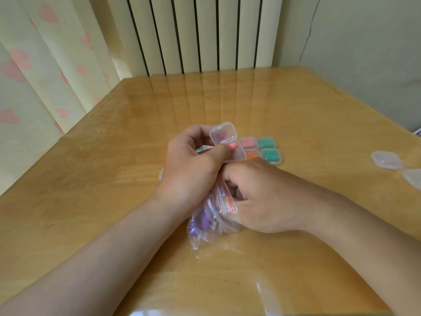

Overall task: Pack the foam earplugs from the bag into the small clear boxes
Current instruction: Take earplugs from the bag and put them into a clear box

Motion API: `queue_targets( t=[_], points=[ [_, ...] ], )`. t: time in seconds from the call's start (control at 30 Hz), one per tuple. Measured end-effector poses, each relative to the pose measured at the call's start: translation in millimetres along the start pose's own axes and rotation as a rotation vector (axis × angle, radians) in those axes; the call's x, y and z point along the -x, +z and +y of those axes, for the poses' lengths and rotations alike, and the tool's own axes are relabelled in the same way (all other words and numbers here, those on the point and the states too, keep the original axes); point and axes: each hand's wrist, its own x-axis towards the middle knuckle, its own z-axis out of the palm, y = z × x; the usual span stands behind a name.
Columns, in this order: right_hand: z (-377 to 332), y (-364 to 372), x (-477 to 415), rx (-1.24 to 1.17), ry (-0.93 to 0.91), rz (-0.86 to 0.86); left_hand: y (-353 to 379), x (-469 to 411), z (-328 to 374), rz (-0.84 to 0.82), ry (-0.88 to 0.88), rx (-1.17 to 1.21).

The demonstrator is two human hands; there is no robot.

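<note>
At the left of the table (95,179), the left hand (193,160) was raised a little, its fingers curled round an open box (227,142) with the lid tipped up and away. The thumb pressed a pink earplug (232,146) against the box's near edge; whether the plug was fully seated inside could not be told. Just below and between the wrists lay the bag (211,215), crumpled on the table, with purple plugs (200,221) showing through the film. The right hand (262,195) rested against the bag's red-striped mouth with its fingers curled into and round the plastic. The fingertips were hidden, so it could not be told whether they had a plug in hand. Behind the hands stood four filled boxes (262,148), shut and set touching in a square, showing pink, orange and teal. Two empty boxes (387,159) lay well apart at the far right. In my judgement the step in hand was filling the held box, with a second plug being sought. The next move would call for drawing one plug out through the narrow mouth without spilling others, seating it beside the pink one, then pressing the lid shut.
</note>
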Motion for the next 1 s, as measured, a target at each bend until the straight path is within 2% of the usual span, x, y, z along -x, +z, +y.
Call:
queue_targets(
  t=[0.37, 0.6, 0.77, 1.0],
  points=[
    [8.8, -19.4, 5.3, -0.349, -0.002, 0.045, -3.5, -3.5, -2.9, 0.045, -0.006, -0.001],
    [14.7, -42.8, 6.9, -0.507, -0.049, 0.276, -4.8, -5.5, 1.3, -0.030, -0.074, 0.164],
    [22.6, -43.1, 2.3, -0.508, -0.005, 0.492, -3.8, -4.0, 3.8, -0.038, -0.083, 0.202],
    [23.8, -41.0, 0.9, -0.387, 0.004, 0.540, -5.3, -3.2, 3.2, -0.095, -0.070, 0.191]
  ],
)
